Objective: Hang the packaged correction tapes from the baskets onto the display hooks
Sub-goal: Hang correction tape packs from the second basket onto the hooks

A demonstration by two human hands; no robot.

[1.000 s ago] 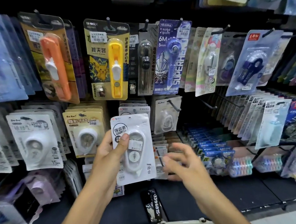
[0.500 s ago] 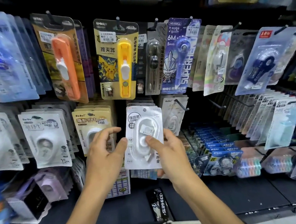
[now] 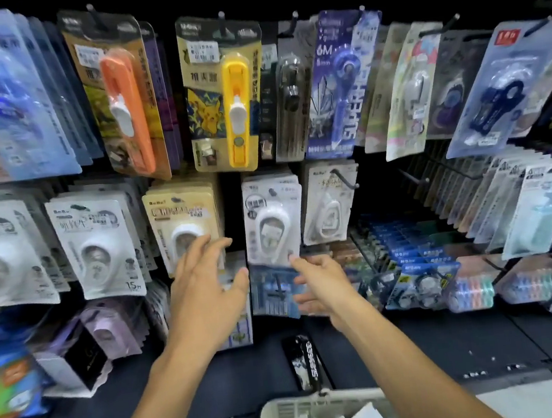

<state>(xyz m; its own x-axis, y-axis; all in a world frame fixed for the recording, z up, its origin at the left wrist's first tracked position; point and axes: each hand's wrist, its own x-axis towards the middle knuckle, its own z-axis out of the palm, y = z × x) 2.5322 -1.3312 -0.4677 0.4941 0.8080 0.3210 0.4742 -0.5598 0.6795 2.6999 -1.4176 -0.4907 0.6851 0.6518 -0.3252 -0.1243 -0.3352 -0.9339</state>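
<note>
Head view: both hands, left [image 3: 205,298] and right [image 3: 323,285], empty, fingers spread beside hung white carded correction tape [image 3: 272,222]; next, reach into cream plastic basket [image 3: 289,411].

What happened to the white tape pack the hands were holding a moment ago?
The white tape pack went up onto its hook in the middle row. The left hand let go first, then the right hand; both are open now, below it. The basket stayed below.
</note>
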